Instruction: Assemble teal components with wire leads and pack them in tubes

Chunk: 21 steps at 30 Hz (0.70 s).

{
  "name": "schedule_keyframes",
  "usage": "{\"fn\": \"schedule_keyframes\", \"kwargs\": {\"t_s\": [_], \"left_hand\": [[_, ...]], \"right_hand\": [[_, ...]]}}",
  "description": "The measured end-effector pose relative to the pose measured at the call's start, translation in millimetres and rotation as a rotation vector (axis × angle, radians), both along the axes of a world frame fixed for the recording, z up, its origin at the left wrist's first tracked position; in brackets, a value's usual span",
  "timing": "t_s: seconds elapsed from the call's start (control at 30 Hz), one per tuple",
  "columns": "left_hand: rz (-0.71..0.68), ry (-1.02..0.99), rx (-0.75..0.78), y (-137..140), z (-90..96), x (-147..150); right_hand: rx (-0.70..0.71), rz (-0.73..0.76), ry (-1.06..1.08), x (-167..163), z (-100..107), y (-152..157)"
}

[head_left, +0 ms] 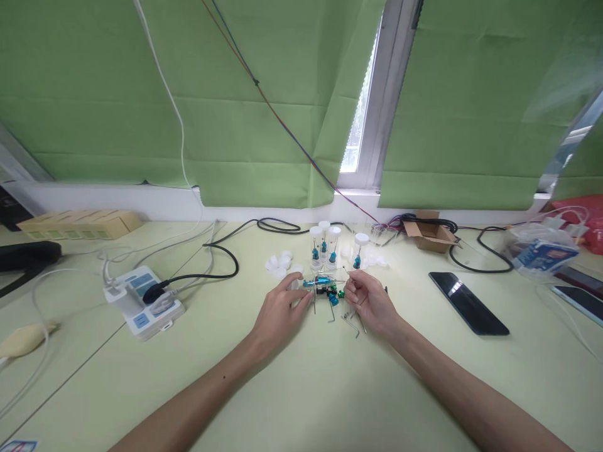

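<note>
My left hand (279, 312) rests at the left of a pile of small parts, its thumb and forefinger apart. Close to its fingertips lie a teal piece (323, 281) and small black pieces (325, 291). My right hand (370, 302) is closed in a pinch on a thin metal rod (345, 270), whose tip sticks out above the fingers. A blue piece (333, 299) and bent metal rods (351, 325) lie between and below the hands. Behind them stand several clear vials with white caps (362, 240), holding teal-ended parts.
Loose white caps (279, 263) lie left of the vials. A black phone (468, 302) and an open cardboard box (429, 237) are on the right. On the left sits a power strip (146, 301) with plugged cables. Black cable (282, 227) runs along the back.
</note>
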<state>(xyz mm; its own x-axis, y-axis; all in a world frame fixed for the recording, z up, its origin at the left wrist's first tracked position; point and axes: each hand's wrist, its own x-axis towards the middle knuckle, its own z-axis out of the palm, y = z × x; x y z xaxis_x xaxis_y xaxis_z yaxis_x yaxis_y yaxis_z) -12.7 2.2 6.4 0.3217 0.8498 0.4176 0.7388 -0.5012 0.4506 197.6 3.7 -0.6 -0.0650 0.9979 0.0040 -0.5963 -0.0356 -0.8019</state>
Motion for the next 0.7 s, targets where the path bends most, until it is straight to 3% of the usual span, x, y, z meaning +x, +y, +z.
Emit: {"fn": "schedule_keyframes", "kwargs": {"t_s": [0.7], "left_hand": [[0.01, 0.001, -0.027, 0.4, -1.5, -0.3]], "right_hand": [[0.067, 0.152, 0.033, 4.5, -0.3, 0.9]]}}
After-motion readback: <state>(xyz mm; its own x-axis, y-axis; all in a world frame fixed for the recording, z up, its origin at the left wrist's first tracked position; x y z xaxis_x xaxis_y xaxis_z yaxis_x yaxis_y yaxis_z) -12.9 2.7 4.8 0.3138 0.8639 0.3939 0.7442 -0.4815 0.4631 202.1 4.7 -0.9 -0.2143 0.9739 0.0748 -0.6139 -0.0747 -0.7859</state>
